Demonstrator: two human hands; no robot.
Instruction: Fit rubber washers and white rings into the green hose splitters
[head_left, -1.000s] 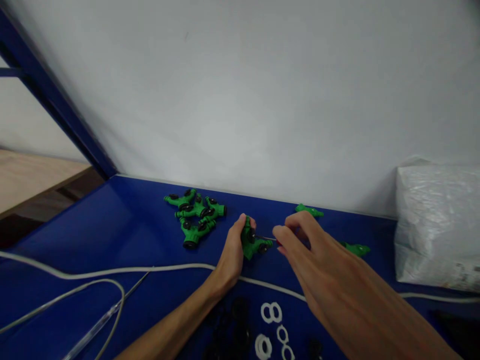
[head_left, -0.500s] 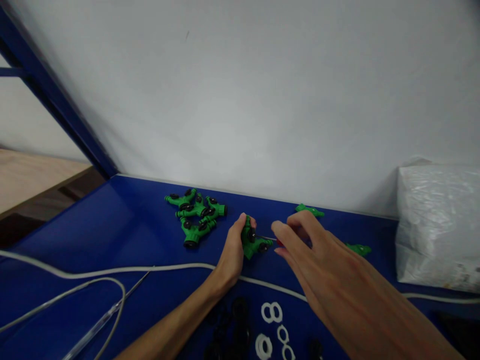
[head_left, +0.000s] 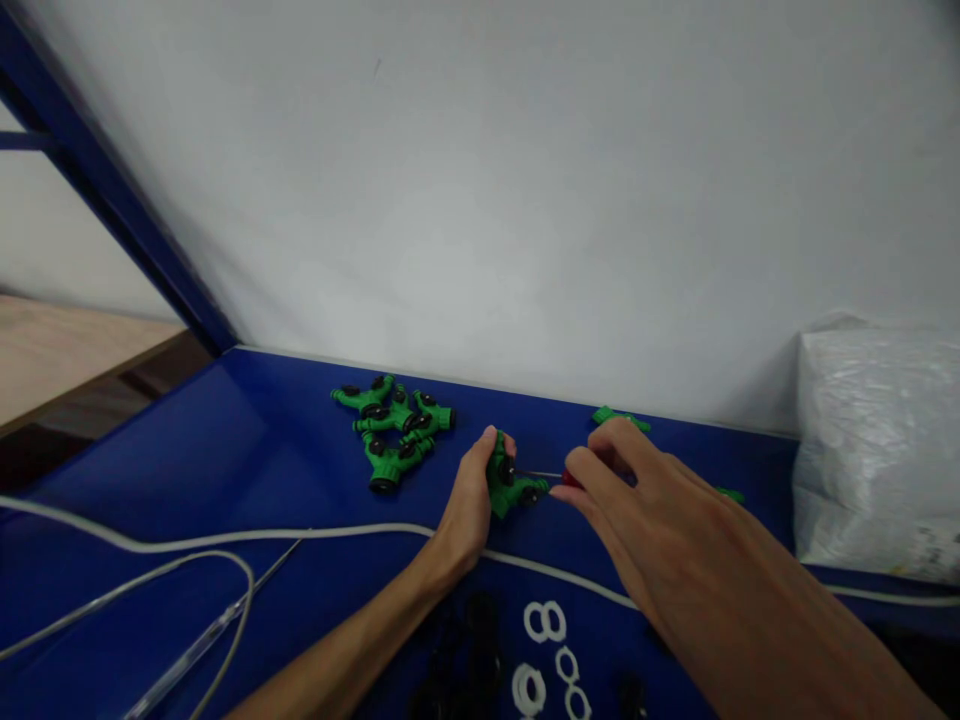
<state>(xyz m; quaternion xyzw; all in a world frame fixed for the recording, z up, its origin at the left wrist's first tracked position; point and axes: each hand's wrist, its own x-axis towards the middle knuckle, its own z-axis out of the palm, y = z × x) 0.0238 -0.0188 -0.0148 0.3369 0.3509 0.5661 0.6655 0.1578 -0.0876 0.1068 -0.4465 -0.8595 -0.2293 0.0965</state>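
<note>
My left hand (head_left: 469, 495) is closed around a green Y-shaped hose splitter (head_left: 507, 492) with black valve knobs, held above the blue table. Between the fingers of my right hand (head_left: 626, 480) is the red handle of a screwdriver (head_left: 541, 474). Its thin metal shaft points left, and the tip meets the black knob on the splitter's upper branch. My right fingers partly cover the handle.
Several green splitters (head_left: 386, 465) are grouped at the left, and another green piece (head_left: 621, 418) lies by the wall. White rings (head_left: 544, 622) and dark parts (head_left: 480, 650) lie in front. A white cable (head_left: 337, 534) crosses the table; a plastic-wrapped package (head_left: 877, 450) stands right.
My right hand has shifted slightly right and its grip has changed, so more of the red handle shows. The left hand still holds the splitter, almost unmoved.
</note>
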